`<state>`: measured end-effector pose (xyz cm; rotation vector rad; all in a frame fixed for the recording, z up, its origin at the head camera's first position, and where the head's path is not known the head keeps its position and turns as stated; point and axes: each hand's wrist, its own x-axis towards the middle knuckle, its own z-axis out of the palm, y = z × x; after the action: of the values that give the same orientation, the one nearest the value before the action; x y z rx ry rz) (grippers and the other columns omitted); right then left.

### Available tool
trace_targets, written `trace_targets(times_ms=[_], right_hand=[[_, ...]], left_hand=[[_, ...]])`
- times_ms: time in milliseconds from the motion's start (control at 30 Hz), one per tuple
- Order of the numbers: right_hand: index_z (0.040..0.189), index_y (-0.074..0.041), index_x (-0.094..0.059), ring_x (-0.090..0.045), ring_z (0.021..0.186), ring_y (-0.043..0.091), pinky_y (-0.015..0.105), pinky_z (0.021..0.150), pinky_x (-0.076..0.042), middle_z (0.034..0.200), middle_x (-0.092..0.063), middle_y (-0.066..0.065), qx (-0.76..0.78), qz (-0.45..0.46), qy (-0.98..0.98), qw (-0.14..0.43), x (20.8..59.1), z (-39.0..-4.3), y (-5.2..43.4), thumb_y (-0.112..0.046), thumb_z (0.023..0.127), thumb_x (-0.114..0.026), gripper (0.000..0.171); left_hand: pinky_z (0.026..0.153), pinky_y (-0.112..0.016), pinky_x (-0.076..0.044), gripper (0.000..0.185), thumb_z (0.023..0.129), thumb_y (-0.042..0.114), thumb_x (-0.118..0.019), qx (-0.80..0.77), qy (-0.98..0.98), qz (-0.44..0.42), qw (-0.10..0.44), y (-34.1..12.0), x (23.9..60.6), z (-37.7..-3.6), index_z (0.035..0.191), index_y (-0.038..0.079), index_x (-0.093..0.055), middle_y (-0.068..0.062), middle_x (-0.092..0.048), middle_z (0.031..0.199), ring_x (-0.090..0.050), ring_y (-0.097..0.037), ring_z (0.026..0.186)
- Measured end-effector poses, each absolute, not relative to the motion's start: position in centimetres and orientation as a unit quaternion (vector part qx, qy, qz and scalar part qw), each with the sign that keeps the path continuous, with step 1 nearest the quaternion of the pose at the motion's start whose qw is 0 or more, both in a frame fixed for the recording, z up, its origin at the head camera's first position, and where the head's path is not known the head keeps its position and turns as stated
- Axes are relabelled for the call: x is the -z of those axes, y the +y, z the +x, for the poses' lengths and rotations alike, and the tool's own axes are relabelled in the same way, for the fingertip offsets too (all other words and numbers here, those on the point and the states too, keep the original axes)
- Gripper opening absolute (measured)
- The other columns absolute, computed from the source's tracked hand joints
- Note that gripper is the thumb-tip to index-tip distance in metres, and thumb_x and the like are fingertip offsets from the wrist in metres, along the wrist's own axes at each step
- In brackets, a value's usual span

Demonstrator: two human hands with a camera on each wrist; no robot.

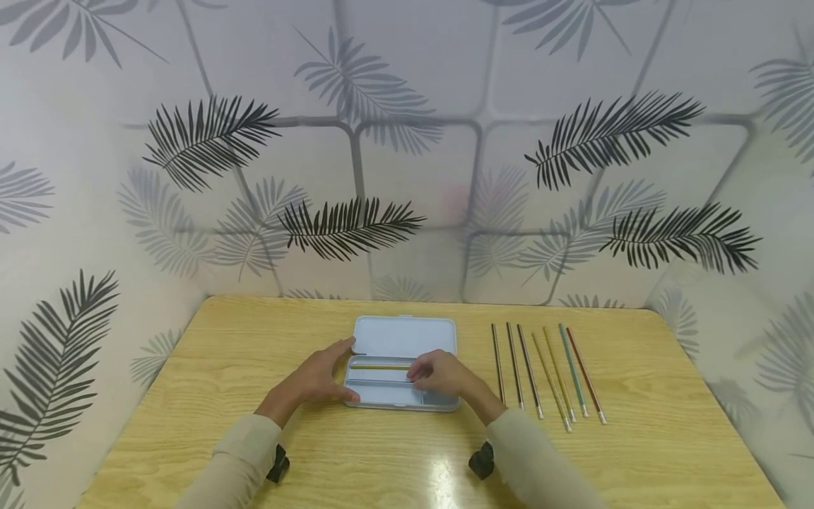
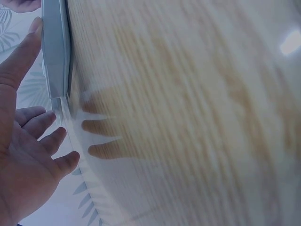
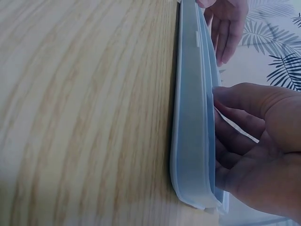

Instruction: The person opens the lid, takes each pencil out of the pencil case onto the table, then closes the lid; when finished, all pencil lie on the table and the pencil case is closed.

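Observation:
A light blue pencil case (image 1: 384,406) lies on the table with its lid (image 1: 405,335) folded back. Inside, a yellow pencil (image 1: 380,367) lies lengthwise in the far compartment. My right hand (image 1: 444,372) reaches into the right part of the case, fingers bent, and pinches the pencil toward its right end, which the hand hides. My left hand (image 1: 321,373) steadies the left end of the case with fingers spread. Its thumb (image 2: 34,27) touches the near side, while the index finger reaches the lid's corner.
To the right of the case, several pencils with white ends lie in a loose row: dark ones (image 1: 514,364), yellow ones (image 1: 552,367), a green one (image 1: 574,367) and a red one (image 1: 586,373). Behind the wooden table (image 1: 356,459) hangs a leaf-patterned curtain (image 1: 420,177).

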<state>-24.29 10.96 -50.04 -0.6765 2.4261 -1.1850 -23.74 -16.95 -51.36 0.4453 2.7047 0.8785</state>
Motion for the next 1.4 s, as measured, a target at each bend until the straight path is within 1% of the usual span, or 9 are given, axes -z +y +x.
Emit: trace_targets(times_ms=[100, 333, 633, 800, 967, 1200, 1400], right_hand=[[0.091, 0.003, -0.07, -0.062, 0.075, 0.008, 0.019, 0.069, -0.054, 0.086, -0.071, 0.011, 0.412, -0.234, 0.863, 0.174, 50.2, -24.3, 10.8, 0.002, 0.08, -0.068, 0.011], [0.091, 0.0, -0.071, -0.061, 0.076, 0.008, 0.015, 0.068, -0.051, 0.086, -0.071, 0.009, 0.407, -0.232, 0.865, 0.18, 50.6, -24.6, 10.8, 0.003, 0.08, -0.068, 0.012], [0.09, -0.001, -0.072, -0.058, 0.075, 0.007, 0.017, 0.067, -0.05, 0.084, -0.07, 0.007, 0.408, -0.243, 0.861, 0.182, 50.5, -24.8, 10.8, 0.003, 0.079, -0.068, 0.012], [0.093, -0.006, -0.071, -0.056, 0.078, 0.008, 0.018, 0.069, -0.049, 0.087, -0.068, 0.004, 0.407, -0.249, 0.862, 0.171, 50.3, -24.9, 10.9, 0.003, 0.08, -0.066, 0.016], [0.097, -0.01, -0.07, -0.055, 0.082, 0.011, 0.021, 0.072, -0.049, 0.091, -0.066, 0.003, 0.407, -0.252, 0.864, 0.157, 49.6, -25.1, 11.2, 0.002, 0.081, -0.062, 0.021], [0.106, -0.006, -0.068, -0.057, 0.084, 0.012, 0.025, 0.079, -0.052, 0.087, -0.062, 0.003, 0.397, -0.292, 0.862, 0.118, 48.7, -25.3, 12.6, 0.0, 0.084, -0.059, 0.025], [0.11, -0.006, -0.063, -0.061, 0.089, 0.019, 0.033, 0.083, -0.054, 0.086, -0.058, 0.005, 0.414, -0.282, 0.858, 0.118, 47.7, -25.2, 14.8, -0.002, 0.087, -0.06, 0.023]], left_hand=[[0.117, -0.049, -0.027, 0.115, 0.06, 0.045, -0.087, -0.302, 0.932, 0.153, 0.132, -16.9, 51.3, -23.7, 0.151, 0.01, -0.025, -0.014, -0.029, 0.155, -0.026, -0.034, 0.143], [0.118, -0.049, -0.026, 0.115, 0.06, 0.044, -0.087, -0.298, 0.933, 0.148, 0.135, -16.8, 51.1, -23.7, 0.151, 0.01, -0.026, -0.014, -0.029, 0.155, -0.025, -0.034, 0.144], [0.118, -0.048, -0.026, 0.114, 0.059, 0.043, -0.088, -0.294, 0.936, 0.142, 0.135, -16.6, 51.1, -23.7, 0.15, 0.011, -0.027, -0.013, -0.03, 0.155, -0.025, -0.033, 0.144], [0.117, -0.049, -0.026, 0.114, 0.06, 0.042, -0.088, -0.293, 0.935, 0.146, 0.134, -16.7, 51.0, -23.7, 0.15, 0.01, -0.027, -0.014, -0.03, 0.155, -0.025, -0.034, 0.144], [0.117, -0.049, -0.026, 0.114, 0.06, 0.042, -0.088, -0.295, 0.935, 0.144, 0.135, -16.7, 51.1, -23.7, 0.15, 0.01, -0.027, -0.013, -0.03, 0.155, -0.025, -0.034, 0.144], [0.117, -0.049, -0.026, 0.114, 0.06, 0.042, -0.088, -0.299, 0.934, 0.146, 0.13, -16.8, 51.3, -23.7, 0.15, 0.009, -0.027, -0.015, -0.03, 0.154, -0.025, -0.035, 0.144], [0.118, -0.049, -0.026, 0.114, 0.06, 0.042, -0.088, -0.302, 0.933, 0.144, 0.134, -16.9, 51.3, -23.8, 0.151, 0.01, -0.026, -0.014, -0.029, 0.155, -0.025, -0.034, 0.144]])
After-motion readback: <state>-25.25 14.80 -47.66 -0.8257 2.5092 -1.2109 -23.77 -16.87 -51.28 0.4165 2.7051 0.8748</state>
